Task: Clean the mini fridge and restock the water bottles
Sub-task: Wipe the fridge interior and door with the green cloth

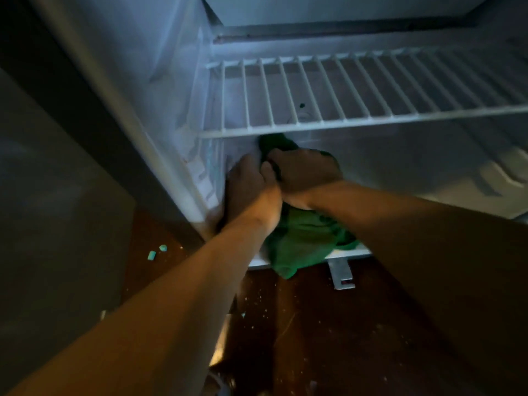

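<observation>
Evidently to scrub the fridge (428, 172) floor under the wire shelf (357, 118), the right hand (305, 175) clutches a green cloth (305, 238), the left hand (243, 184) pressed flat beside it

A single head-worn wide-angle view looks forward and steeply down into the open mini fridge (371, 172) from close range — wire shelf (357, 90) near the top, dark floor (328, 332) below — with both forearms reaching in from the bottom edge.
</observation>
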`<move>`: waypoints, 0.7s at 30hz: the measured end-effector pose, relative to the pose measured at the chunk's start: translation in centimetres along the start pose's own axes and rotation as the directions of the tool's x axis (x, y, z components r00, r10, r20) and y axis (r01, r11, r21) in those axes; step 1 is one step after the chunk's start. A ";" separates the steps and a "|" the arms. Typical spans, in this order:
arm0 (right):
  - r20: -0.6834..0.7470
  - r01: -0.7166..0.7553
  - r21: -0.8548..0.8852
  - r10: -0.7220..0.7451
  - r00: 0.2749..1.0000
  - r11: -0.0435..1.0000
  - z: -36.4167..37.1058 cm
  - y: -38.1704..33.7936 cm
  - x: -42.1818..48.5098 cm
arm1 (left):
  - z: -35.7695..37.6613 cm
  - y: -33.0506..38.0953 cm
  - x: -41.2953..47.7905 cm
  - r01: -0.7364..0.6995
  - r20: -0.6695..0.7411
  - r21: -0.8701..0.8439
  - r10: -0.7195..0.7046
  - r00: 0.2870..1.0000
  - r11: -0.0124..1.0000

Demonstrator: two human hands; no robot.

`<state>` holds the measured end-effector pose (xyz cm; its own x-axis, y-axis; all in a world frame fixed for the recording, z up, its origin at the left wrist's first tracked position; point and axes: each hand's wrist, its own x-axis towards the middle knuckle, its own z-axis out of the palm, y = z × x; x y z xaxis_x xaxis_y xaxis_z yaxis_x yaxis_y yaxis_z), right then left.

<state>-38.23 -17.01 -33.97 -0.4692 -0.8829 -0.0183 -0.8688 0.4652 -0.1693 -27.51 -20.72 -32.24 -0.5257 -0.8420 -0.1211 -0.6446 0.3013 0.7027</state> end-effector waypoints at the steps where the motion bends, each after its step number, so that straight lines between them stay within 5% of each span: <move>1: 0.041 -0.033 -0.029 0.034 0.999 0.999 -0.7 2.0 -1.3 | -0.1 0.0 -0.2 0.028 0.067 0.080 -0.033 0.997 0.996; 5: 0.128 -0.255 -0.114 0.268 0.955 0.960 -2.2 7.9 -5.2 | -0.8 0.7 -0.3 0.075 0.195 0.268 -0.131 0.972 0.960; 9: 0.138 -0.355 0.023 0.349 0.927 0.935 -2.3 6.2 -5.6 | -1.5 1.7 -1.0 0.089 0.199 0.204 -0.130 0.971 0.975; 11: 0.160 -0.350 0.285 0.316 0.935 0.892 -2.5 4.1 -4.9 | -1.9 2.1 -1.0 0.064 0.146 0.141 -0.085 0.986 0.988; 12: 0.188 -0.355 0.526 0.302 0.935 0.773 -2.8 2.7 -4.5 | -2.0 2.4 -1.1 0.039 0.126 0.139 -0.057 0.990 0.990; 14: 0.320 -0.360 0.925 0.263 0.910 0.120 -3.1 -0.1 -3.6 | -1.7 2.3 -1.1 -0.017 0.088 0.204 -0.001 0.996 0.979; 15: 0.372 -0.339 0.925 0.227 0.900 -0.173 -3.0 -1.0 -3.1 | -1.2 2.0 -1.3 -0.050 0.088 0.249 0.029 0.996 0.967; 16: 0.394 -0.318 0.891 0.202 0.897 -0.324 -3.1 -1.4 -2.7 | -0.5 1.8 -1.7 -0.082 0.120 0.286 0.049 0.992 0.955; 18: 0.345 -0.297 0.930 0.234 0.909 -0.217 -3.3 -0.6 -2.2 | 0.9 1.1 -2.7 -0.131 0.218 0.394 0.046 0.975 0.910; 20: 0.176 -0.261 0.935 0.328 0.928 0.238 -2.8 3.1 -2.6 | 2.1 0.9 -3.5 -0.141 0.218 0.557 0.020 0.976 0.819; 21: 0.142 -0.297 0.752 0.295 0.945 0.588 -2.3 5.4 -3.3 | 2.6 0.9 -3.5 -0.133 0.188 0.603 0.021 0.982 0.786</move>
<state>-41.77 -11.45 -32.54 -0.6776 -0.7057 -0.2072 -0.2528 0.4881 -0.8354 -27.72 -16.37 -33.02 -0.6342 -0.7363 -0.2358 -0.7722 0.6185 0.1454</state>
